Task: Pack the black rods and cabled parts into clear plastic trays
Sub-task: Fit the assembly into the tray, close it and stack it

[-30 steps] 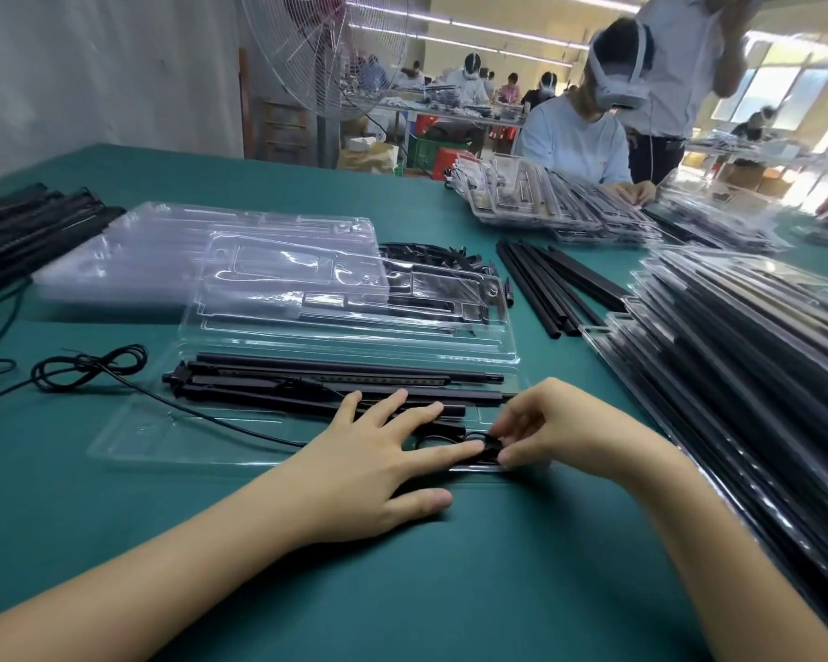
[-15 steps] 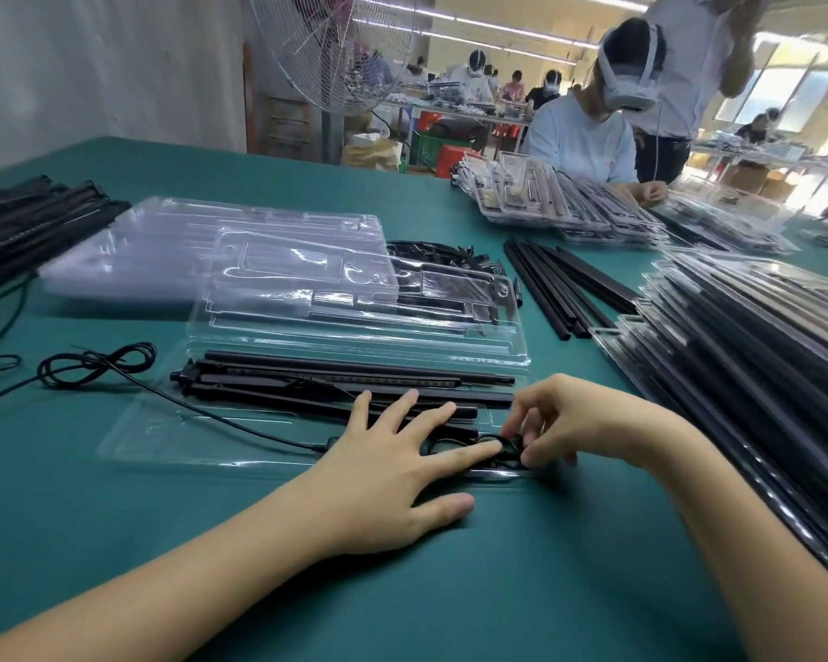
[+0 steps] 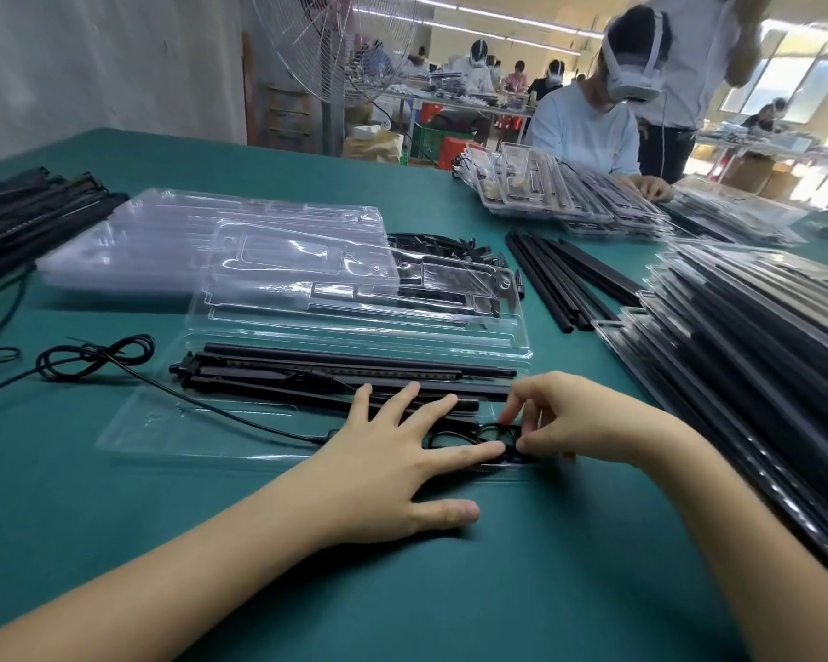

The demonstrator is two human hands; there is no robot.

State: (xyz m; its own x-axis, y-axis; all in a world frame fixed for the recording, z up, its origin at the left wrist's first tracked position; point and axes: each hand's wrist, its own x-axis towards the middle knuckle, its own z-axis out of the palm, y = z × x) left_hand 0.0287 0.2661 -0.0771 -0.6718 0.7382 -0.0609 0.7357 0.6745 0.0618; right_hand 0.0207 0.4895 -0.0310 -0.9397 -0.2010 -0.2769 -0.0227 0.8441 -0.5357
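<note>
Green cloth covers the table [image 3: 450,590] of a busy workshop, and an open clear tray [image 3: 173,432] lies on it in front of the person. Inside the tray, in its far half, several black rods [image 3: 354,370] lie side by side along its length. At the near right corner of the tray sits a small cable coil [image 3: 479,434].

The left hand [image 3: 393,470] lies flat on the near part of the tray with straight, spread fingers. Its index fingertip presses on the coil, and its thumb rests on the cloth just outside the tray. The right hand [image 3: 579,422] has curled fingers and pinches the coil between thumb and fingertips.

From the coil a thin cable [image 3: 307,438] runs across the tray and out over its left end to a loose bundle [image 3: 97,356] on the cloth. Behind the tray stand empty trays [image 3: 163,246]. To the right of it are a pile of filled trays [image 3: 761,327] and some loose rods [image 3: 570,279].
</note>
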